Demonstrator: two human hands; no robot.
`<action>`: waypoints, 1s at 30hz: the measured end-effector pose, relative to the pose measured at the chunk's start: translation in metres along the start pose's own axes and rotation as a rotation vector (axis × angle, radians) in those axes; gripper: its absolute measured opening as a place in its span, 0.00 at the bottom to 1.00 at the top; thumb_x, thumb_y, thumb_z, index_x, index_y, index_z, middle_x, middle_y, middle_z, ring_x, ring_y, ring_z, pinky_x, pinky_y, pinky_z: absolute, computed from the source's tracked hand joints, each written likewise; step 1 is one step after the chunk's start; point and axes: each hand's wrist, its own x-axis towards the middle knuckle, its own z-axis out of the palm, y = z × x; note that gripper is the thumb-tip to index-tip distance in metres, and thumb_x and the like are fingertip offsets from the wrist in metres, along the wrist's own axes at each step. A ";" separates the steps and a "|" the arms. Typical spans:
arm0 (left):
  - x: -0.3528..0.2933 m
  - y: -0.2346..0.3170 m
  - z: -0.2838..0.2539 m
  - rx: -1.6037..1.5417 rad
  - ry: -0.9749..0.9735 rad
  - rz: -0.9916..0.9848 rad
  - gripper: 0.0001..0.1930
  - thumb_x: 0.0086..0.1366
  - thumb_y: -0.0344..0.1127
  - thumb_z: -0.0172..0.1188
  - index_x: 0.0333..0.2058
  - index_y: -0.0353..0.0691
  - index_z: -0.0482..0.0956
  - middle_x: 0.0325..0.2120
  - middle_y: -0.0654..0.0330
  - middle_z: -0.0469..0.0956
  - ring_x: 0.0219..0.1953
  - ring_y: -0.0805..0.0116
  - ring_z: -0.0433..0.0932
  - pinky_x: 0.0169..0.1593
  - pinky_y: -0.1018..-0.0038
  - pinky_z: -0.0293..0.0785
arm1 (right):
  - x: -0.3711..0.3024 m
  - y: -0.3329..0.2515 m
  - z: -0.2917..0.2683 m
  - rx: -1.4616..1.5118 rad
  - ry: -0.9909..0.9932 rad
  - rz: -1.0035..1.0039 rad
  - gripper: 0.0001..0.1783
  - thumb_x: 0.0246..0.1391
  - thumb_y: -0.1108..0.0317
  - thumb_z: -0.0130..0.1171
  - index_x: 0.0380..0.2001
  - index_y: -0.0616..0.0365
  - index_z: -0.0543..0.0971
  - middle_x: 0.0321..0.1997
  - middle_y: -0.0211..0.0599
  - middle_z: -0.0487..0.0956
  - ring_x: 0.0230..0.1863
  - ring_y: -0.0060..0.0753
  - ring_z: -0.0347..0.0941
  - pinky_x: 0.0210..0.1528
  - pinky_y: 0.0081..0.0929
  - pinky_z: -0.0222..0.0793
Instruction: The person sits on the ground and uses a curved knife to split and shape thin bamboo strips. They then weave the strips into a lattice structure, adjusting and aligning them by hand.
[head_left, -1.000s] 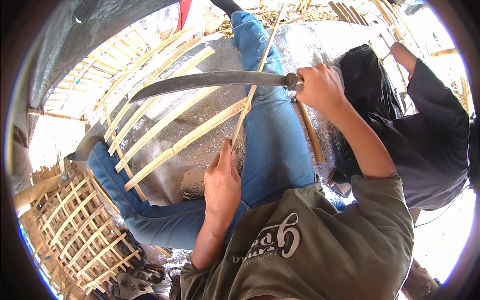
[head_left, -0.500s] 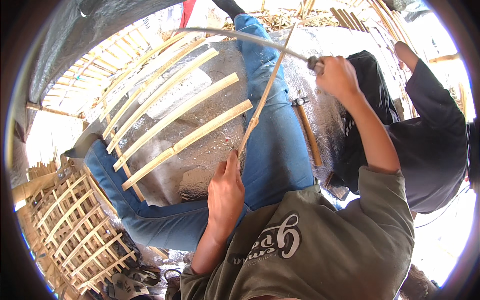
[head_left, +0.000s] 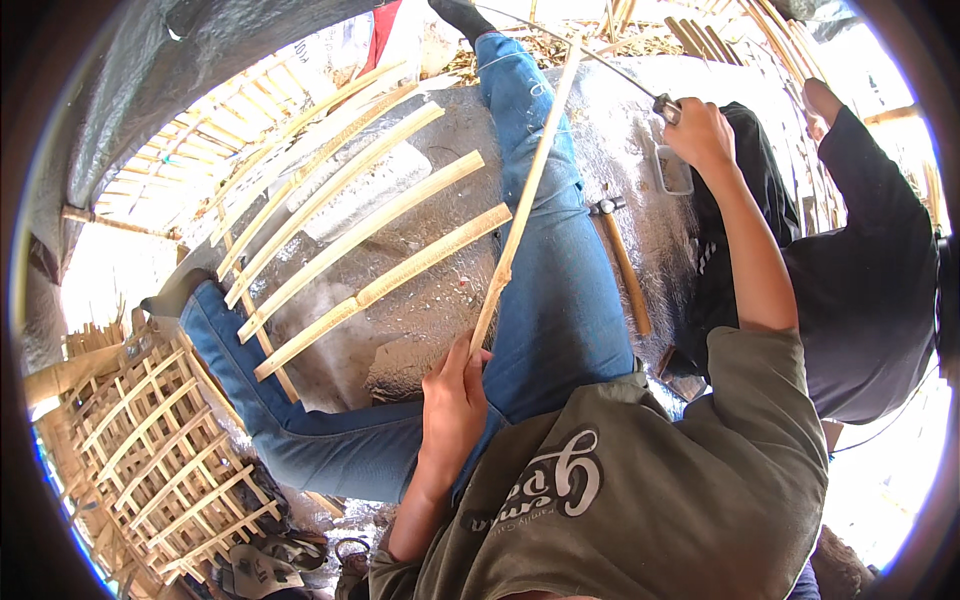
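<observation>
My left hand point(head_left: 455, 405) is closed around the near end of a long, slender bamboo strip point(head_left: 525, 225). A knot shows partway along the strip, which slants up and away over my right leg. Out to the right, my right hand point(head_left: 703, 135) grips the handle of a long, thin-bladed knife point(head_left: 605, 65). Its blade runs up and to the left, past the strip's far end; whether the two touch I cannot tell. Left of the held strip lies a comb-like bamboo frame point(head_left: 375, 285), several pale slats joined to a crosspiece near my left shin.
A hammer point(head_left: 628, 275) with a wooden handle lies right of my leg, near a clear plastic container point(head_left: 672, 170). Another person in dark clothes point(head_left: 860, 300) sits close on the right. Woven bamboo lattice point(head_left: 160, 460) stands at lower left, sandals point(head_left: 262, 572) beside it. Shavings point(head_left: 470, 65) lie beyond.
My right hand has moved right and slightly up, and the knife's blade has swung to point more steeply away. The bamboo strip has turned, showing a paler, broader face. My left hand stays closed on it.
</observation>
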 end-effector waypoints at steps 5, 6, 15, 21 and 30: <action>-0.005 -0.004 0.009 -0.338 -0.104 -0.158 0.11 0.76 0.30 0.50 0.52 0.32 0.74 0.34 0.53 0.83 0.21 0.80 0.68 0.24 0.79 0.64 | -0.022 0.008 0.005 0.166 -0.010 0.057 0.17 0.53 0.58 0.63 0.40 0.59 0.84 0.39 0.56 0.84 0.44 0.59 0.81 0.50 0.47 0.77; -0.006 -0.004 0.010 -0.481 -0.139 -0.217 0.11 0.76 0.33 0.49 0.52 0.34 0.72 0.35 0.53 0.83 0.20 0.81 0.66 0.23 0.80 0.62 | -0.028 0.010 0.006 0.198 0.006 0.050 0.19 0.54 0.55 0.65 0.40 0.60 0.84 0.38 0.55 0.84 0.44 0.60 0.81 0.49 0.47 0.77; -0.012 0.004 0.021 -1.043 -0.279 -0.494 0.21 0.80 0.54 0.39 0.48 0.41 0.66 0.25 0.60 0.73 0.18 0.86 0.53 0.21 0.84 0.52 | -0.089 0.004 -0.010 0.383 -0.005 -0.110 0.14 0.49 0.63 0.65 0.39 0.55 0.86 0.32 0.49 0.84 0.42 0.57 0.80 0.46 0.47 0.75; -0.011 0.012 0.020 -0.838 -0.374 -0.482 0.24 0.80 0.56 0.35 0.42 0.39 0.69 0.19 0.71 0.59 0.20 0.85 0.53 0.23 0.83 0.51 | -0.109 -0.013 -0.015 0.444 -0.016 -0.267 0.14 0.45 0.69 0.61 0.37 0.58 0.86 0.26 0.51 0.82 0.35 0.57 0.81 0.42 0.47 0.76; -0.020 0.025 0.033 -0.300 -0.241 -0.163 0.24 0.80 0.53 0.38 0.39 0.36 0.69 0.21 0.68 0.63 0.23 0.79 0.60 0.28 0.77 0.59 | -0.111 -0.031 -0.035 0.325 0.009 -0.453 0.13 0.42 0.70 0.60 0.34 0.57 0.86 0.23 0.53 0.81 0.28 0.57 0.80 0.37 0.45 0.78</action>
